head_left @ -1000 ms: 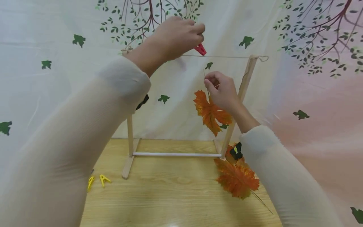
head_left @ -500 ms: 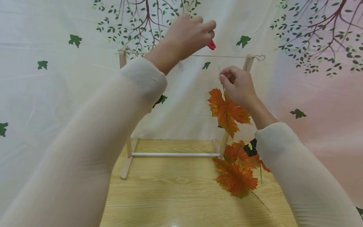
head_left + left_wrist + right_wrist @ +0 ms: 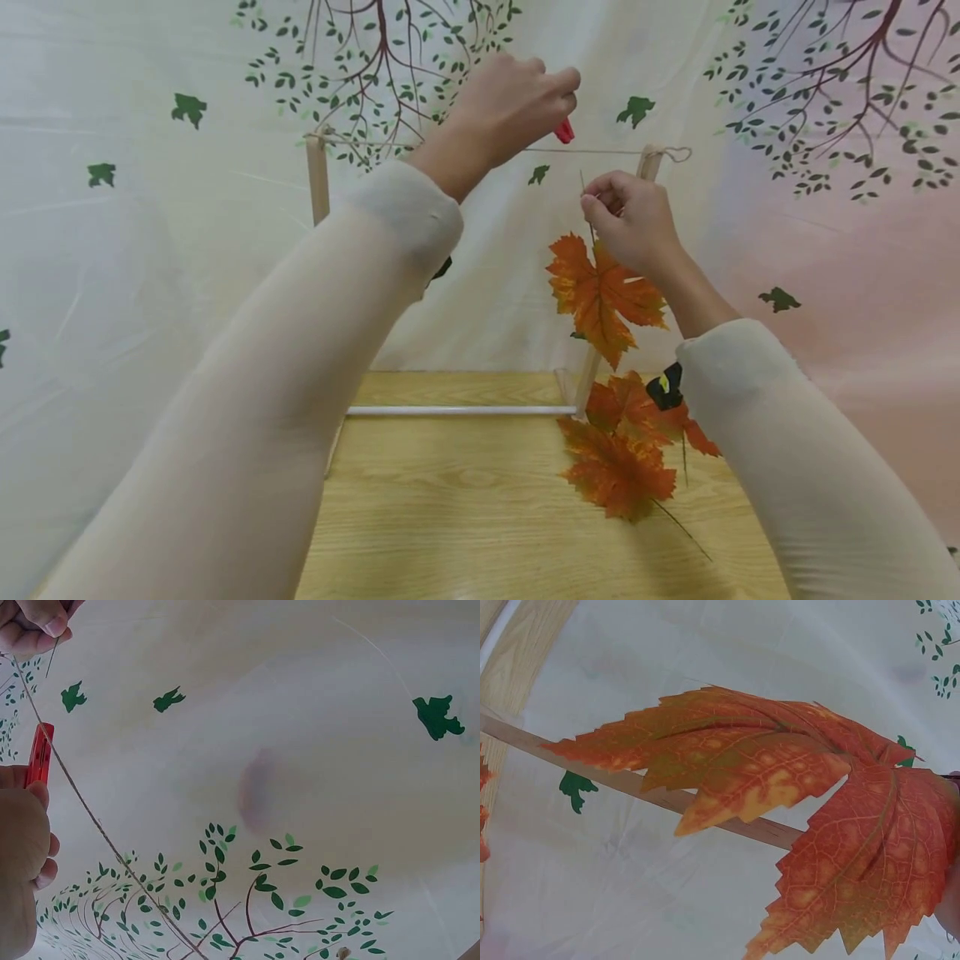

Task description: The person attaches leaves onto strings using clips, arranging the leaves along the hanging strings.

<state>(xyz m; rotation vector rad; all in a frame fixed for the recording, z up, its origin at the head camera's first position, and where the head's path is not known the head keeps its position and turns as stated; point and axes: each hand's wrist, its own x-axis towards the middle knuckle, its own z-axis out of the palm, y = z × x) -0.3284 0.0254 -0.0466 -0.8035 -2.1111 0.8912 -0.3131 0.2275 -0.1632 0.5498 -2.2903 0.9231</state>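
Observation:
My left hand (image 3: pixel 521 104) pinches a red clothespin (image 3: pixel 565 131) just above the string (image 3: pixel 600 152) stretched between two wooden posts. In the left wrist view the clothespin (image 3: pixel 40 754) lies against the string (image 3: pixel 101 825); whether its jaws are round the string I cannot tell. My right hand (image 3: pixel 633 218), lower and to the right, pinches the thin stem of an orange maple leaf (image 3: pixel 600 300) between thumb and fingers. The stem's tip points up toward the string, with the leaf hanging below. The same leaf (image 3: pixel 855 847) fills much of the right wrist view, mostly covering that hand.
More orange leaves (image 3: pixel 622 475) lie on the wooden table (image 3: pixel 442 517) by the right post's foot. A white rod (image 3: pixel 465 411) joins the frame's bases. Behind hangs a pale cloth (image 3: pixel 465 325) printed with branches and green leaves. The left sleeve covers part of the left post (image 3: pixel 318 179).
Both hands have moved right along the string, still holding the clothespin and the leaf. In the last half second they barely shift. The left sleeve now covers the yellow clothespins seen earlier.

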